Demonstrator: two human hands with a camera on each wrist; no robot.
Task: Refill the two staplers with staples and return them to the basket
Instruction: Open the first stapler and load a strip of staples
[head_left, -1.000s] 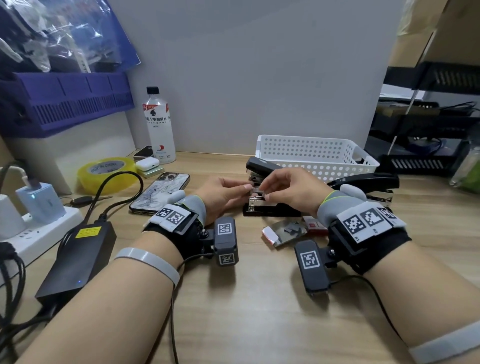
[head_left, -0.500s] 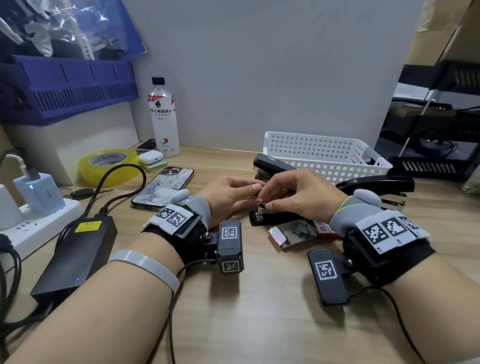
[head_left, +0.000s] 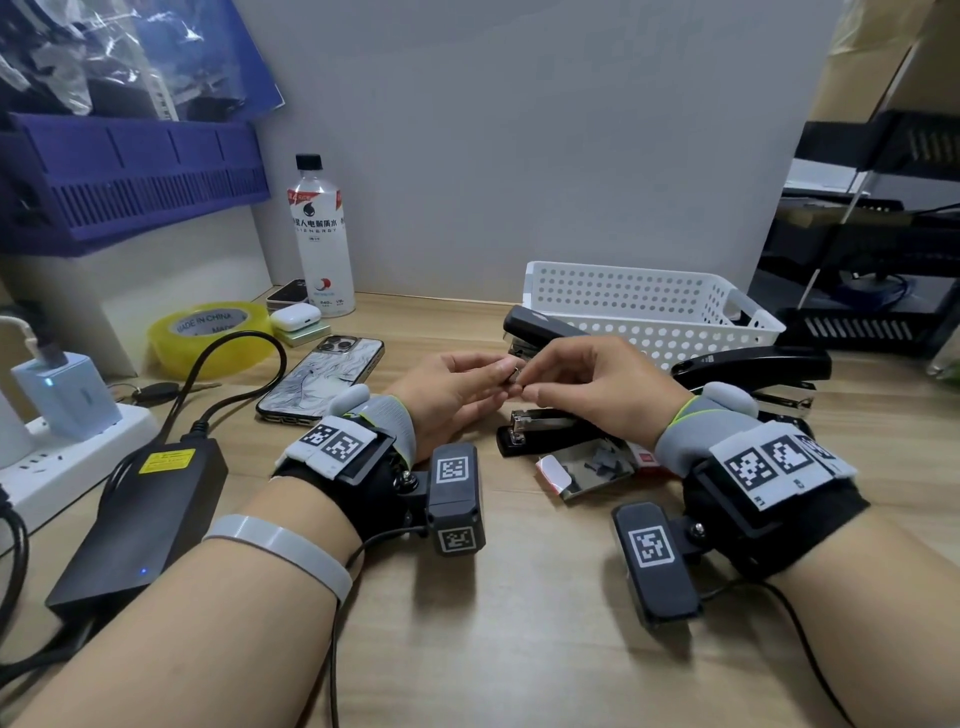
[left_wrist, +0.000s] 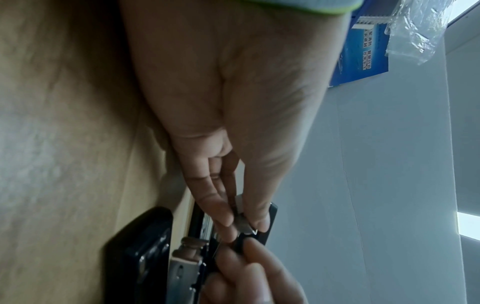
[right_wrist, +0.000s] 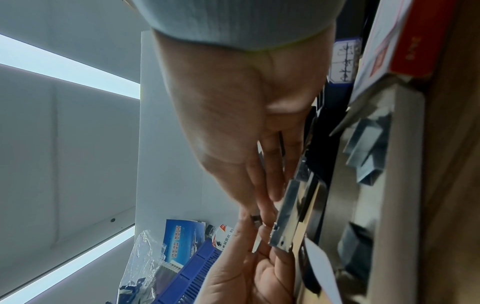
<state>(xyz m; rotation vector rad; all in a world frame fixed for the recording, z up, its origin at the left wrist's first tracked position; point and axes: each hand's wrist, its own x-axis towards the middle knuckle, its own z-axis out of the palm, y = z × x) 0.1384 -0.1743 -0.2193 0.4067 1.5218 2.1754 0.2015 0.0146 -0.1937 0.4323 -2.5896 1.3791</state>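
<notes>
A small black stapler (head_left: 545, 431) lies open on the desk, its lid (head_left: 540, 327) tilted up behind and its metal magazine (right_wrist: 285, 216) exposed. Just above its front end, my left hand (head_left: 498, 371) and right hand (head_left: 530, 384) meet fingertip to fingertip. Together they pinch a short silver staple strip (left_wrist: 242, 224); the strip (right_wrist: 255, 218) is mostly hidden by fingers. A larger black stapler (head_left: 753, 364) lies at the right, behind my right wrist. The white perforated basket (head_left: 649, 312) stands behind both staplers; nothing shows inside it.
An open staple box (head_left: 587, 467) with loose strips and a red box (head_left: 644, 460) lie just before the small stapler. A phone (head_left: 322, 376), tape roll (head_left: 208, 332), bottle (head_left: 319, 239), power brick (head_left: 145, 519) and cables fill the left side.
Both hands have risen a little from the stapler's magazine, still pinching the staple strip between them. The staplers have not moved.
</notes>
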